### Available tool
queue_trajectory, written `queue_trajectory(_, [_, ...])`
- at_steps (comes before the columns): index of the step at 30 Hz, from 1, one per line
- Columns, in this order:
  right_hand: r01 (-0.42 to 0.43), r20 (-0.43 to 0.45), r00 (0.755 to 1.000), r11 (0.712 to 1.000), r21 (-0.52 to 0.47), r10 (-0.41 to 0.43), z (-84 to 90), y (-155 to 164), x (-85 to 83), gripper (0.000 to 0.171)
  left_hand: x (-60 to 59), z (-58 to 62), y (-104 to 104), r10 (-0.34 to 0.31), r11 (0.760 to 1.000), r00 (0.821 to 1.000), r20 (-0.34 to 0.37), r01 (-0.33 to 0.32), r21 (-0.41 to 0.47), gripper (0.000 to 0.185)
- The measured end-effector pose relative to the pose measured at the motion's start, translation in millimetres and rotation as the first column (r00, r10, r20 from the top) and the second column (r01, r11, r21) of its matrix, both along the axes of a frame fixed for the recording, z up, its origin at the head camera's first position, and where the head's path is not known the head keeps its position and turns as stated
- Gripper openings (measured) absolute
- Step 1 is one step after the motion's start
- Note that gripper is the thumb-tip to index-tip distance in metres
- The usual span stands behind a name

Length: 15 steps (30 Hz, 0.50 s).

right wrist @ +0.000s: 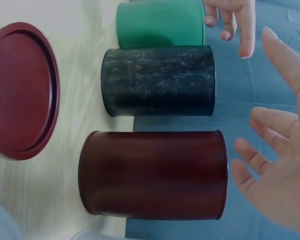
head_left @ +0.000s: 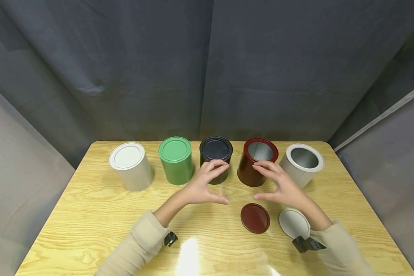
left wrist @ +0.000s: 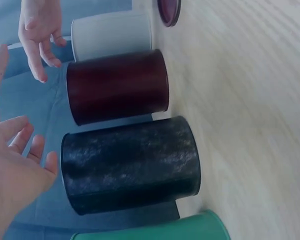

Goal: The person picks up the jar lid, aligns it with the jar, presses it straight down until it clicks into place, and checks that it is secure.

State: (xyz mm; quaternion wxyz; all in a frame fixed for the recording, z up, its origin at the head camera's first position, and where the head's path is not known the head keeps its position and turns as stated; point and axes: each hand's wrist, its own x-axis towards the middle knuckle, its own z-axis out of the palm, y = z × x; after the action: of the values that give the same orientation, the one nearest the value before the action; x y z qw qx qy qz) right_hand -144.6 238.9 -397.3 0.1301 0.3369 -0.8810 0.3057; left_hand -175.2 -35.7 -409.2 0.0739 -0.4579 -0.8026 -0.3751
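Note:
Five cans stand in a row at the back of the wooden table [head_left: 89, 214]: a lidded white can [head_left: 129, 166], a lidded green can [head_left: 176, 161], a lidded black can [head_left: 216, 151], an open dark red can [head_left: 250, 174] and an open white can [head_left: 305, 163]. My left hand [head_left: 223, 183] hovers with fingers spread just in front of the black can [left wrist: 130, 165], holding nothing. My right hand [head_left: 256, 181] is spread the same way in front of the dark red can [right wrist: 152, 175], empty too. A dark red lid [head_left: 255, 218] and a white lid [head_left: 293, 223] lie near my right wrist.
Grey curtains close off the table on the back and both sides. Bare wood lies in front of the white and green cans. The wrist views show the red lid [right wrist: 21, 90] flat on the table beside the cans.

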Motion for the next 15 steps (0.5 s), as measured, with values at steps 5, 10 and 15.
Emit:
queue_trajectory(5, [0.013,0.062,0.998,1.000,0.015,-0.013,-3.3,5.6,10.1,0.076,3.5,-7.2,5.5,-0.034,0.999,0.999,-0.015,0.034,-0.011,0.096])
queue_trajectory(10, [0.023,0.082,0.996,0.999,0.024,-0.025,-10.3,12.3,17.5,0.077,7.1,-13.6,9.0,-0.044,0.999,0.999,0.012,0.045,-0.017,0.097])
queue_trajectory(15, [0.026,0.074,0.997,1.000,0.012,-0.026,-19.2,18.5,23.5,0.076,10.2,-19.6,12.6,-0.058,0.997,0.996,0.074,0.061,-0.042,0.096])
